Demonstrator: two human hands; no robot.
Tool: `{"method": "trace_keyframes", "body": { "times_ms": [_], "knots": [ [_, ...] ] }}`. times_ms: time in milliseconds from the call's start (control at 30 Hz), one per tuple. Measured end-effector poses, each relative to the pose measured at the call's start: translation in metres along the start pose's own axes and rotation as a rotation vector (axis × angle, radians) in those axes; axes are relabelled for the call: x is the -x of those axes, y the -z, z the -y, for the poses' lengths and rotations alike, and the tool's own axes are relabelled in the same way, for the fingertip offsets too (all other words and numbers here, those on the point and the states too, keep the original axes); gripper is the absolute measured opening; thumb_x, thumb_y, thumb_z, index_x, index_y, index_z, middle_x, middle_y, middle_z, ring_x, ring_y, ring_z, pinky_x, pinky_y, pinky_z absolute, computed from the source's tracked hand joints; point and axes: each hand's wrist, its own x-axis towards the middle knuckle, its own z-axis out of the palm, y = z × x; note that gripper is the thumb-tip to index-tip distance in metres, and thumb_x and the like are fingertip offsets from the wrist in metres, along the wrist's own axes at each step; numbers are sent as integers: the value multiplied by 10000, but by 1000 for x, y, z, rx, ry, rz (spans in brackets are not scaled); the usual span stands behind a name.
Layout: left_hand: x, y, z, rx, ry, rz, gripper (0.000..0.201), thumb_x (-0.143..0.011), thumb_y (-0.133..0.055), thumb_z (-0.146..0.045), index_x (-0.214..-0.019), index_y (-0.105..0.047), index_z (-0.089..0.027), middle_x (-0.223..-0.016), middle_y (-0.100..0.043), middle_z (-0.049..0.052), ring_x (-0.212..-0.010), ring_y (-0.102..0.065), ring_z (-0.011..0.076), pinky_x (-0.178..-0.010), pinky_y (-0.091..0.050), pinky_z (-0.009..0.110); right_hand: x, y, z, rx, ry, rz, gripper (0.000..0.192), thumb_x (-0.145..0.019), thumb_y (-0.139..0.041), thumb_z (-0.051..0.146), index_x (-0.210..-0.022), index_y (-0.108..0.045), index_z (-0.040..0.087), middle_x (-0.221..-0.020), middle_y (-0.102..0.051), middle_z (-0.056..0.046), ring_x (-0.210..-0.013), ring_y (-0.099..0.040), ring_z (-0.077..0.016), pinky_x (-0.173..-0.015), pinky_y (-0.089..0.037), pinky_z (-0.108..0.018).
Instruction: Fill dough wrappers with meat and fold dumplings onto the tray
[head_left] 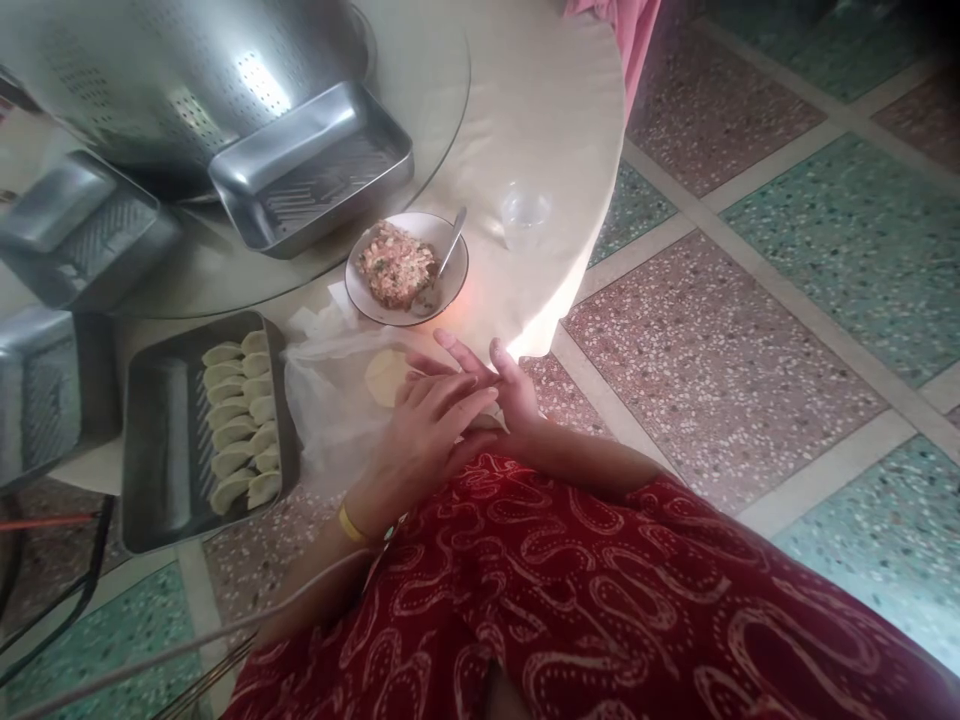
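My left hand (431, 420) lies across the fingers of my right hand (506, 385), just above my lap at the table's edge. The left hand's fingers are stretched out, palm down, and I see nothing in them. The right hand is turned palm up with its fingers apart; part of it is hidden under the left. Beside my left hand, a round dumpling wrapper (385, 377) shows in a clear plastic bag (326, 400). Beyond my hands is a white bowl (358, 297) of minced filling (397, 265), with a metal spoon (454, 240) leaning in it.
Left of the bag, a metal tray (161, 440) holds rows of folded dumplings (234, 430). Other metal trays (315, 170) and a large perforated steel pot (187, 80) stand farther back. A clear cup (525, 212) sits near the round table's right edge.
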Motion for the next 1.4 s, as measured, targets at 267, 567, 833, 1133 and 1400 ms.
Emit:
{"method": "trace_keyframes", "body": {
  "times_ms": [267,567,833,1133,1400],
  "knots": [
    [11,3,10,134,4,37,316,-932,-611,-247,-1238,-602,-173,-1261,-653,143,-1162,-615,240,-962,-555,420,-13,-5,-7,-72,-109,-201,545,-953,-356,626,-1318,-555,273,-1329,-648,-62,-1221,-601,-222,-1061,-488,-478],
    [39,29,9,283,186,-110,205,-952,-571,-217,-1124,-671,-167,-1171,-715,124,-1107,-668,181,-948,-567,333,-24,-32,-29,98,-202,-211,484,-930,-393,643,-1211,-624,324,-1276,-673,-23,-1172,-627,-211,-981,-533,-405],
    [107,89,62,597,635,-271,258,-887,-670,-296,-1131,-697,-213,-814,-689,0,-575,-529,59,-528,-447,179,-38,-47,-49,171,-180,-122,517,-901,-416,649,-1215,-633,300,-1221,-702,-50,-1131,-640,-223,-935,-536,-410],
    [179,154,215,-113,910,-153,386,-886,-559,-384,-1163,-693,-150,-975,-728,73,-687,-576,120,-650,-489,241,-42,-29,-44,238,-74,-281,609,-817,-497,716,-1242,-652,308,-1234,-709,-85,-1188,-619,-276,-1077,-417,-530],
    [180,125,263,-228,813,66,297,-888,-553,-290,-1115,-711,-182,-1051,-718,74,-914,-663,182,-877,-516,308,-48,-22,-35,260,27,-358,661,-806,-509,708,-1311,-612,295,-1287,-683,-117,-1221,-606,-329,-1126,-315,-629]
  ]
}}
